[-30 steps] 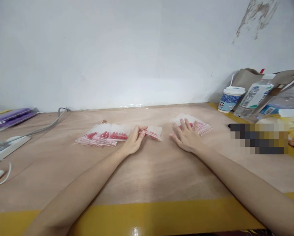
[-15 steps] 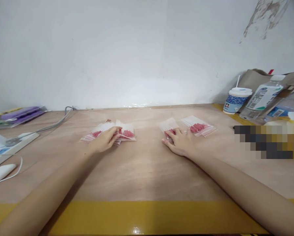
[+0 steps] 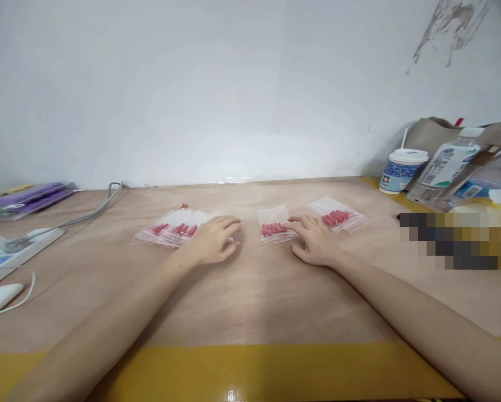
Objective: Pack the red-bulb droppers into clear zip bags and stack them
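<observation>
My left hand is open, fingers curved and apart, at the right end of an overlapping group of clear zip bags with pink-red slim pieces inside. It partly covers that group. My right hand is also open, with a fingertip at the right edge of a single zip bag that lies flat and holds several red-ended pieces with thin pale stems. Just behind this hand rests another zip bag with similar red pieces. Nothing is held in either hand.
At the right stand a paper cup with a straw and a plastic bottle, before a grey bag. On the left lie a power strip, a grey cable, a white mouse-like object and purple packets. A wall closes the back.
My left hand has moved right, off the left bags' middle. The single bag has shifted left, turned straighter and come out from under my right hand, which has moved slightly right.
</observation>
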{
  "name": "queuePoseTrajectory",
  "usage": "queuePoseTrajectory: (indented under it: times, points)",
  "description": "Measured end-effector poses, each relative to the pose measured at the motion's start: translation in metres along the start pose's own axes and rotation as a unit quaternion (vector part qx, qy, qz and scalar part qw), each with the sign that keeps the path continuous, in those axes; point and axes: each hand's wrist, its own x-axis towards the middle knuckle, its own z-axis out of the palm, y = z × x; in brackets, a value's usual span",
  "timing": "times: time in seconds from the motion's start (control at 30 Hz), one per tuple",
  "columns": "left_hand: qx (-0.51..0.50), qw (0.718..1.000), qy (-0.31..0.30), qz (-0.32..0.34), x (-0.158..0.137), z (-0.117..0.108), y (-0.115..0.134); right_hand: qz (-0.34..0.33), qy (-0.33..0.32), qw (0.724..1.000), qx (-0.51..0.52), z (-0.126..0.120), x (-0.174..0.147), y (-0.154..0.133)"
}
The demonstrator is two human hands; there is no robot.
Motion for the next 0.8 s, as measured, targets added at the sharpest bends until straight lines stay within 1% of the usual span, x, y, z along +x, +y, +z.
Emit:
queuePoseTrajectory:
  times: [0.13,0.23,0.3,0.37,0.43,0.5,0.6,0.63,0.7,0.8]
  points:
    - [-0.069,0.997,-0.019,0.042,0.030,0.030,0.019,-0.050,0.033,0.997,-0.041,0.005,-0.005,0.020]
    - [-0.114,0.991,-0.039,0.053,0.043,0.047,0.024,-0.057,0.070,0.993,-0.082,0.011,-0.004,0.023]
    - [-0.138,0.988,-0.057,0.049,0.045,0.054,0.024,-0.065,0.079,0.990,-0.101,0.012,-0.003,0.022]
    - [-0.154,0.985,-0.065,0.042,0.043,0.056,0.024,-0.097,0.070,0.987,-0.106,0.012,-0.001,0.019]
    - [-0.158,0.985,-0.056,0.038,0.037,0.056,0.025,-0.142,0.054,0.983,-0.103,0.010,0.001,0.016]
    - [-0.154,0.987,-0.034,0.025,0.029,0.054,0.027,-0.182,0.039,0.977,-0.099,0.009,0.003,0.014]
    - [-0.141,0.990,-0.001,-0.010,0.021,0.052,0.032,-0.226,0.021,0.968,-0.104,0.008,0.005,0.012]
    - [-0.136,0.991,0.005,-0.021,0.020,0.052,0.033,-0.234,0.017,0.966,-0.109,0.008,0.005,0.011]
    - [-0.124,0.992,0.003,-0.034,0.020,0.053,0.035,-0.227,0.021,0.966,-0.121,0.008,0.006,0.010]
    - [-0.112,0.992,-0.022,-0.047,0.024,0.057,0.036,-0.181,0.045,0.973,-0.135,0.009,0.006,0.007]
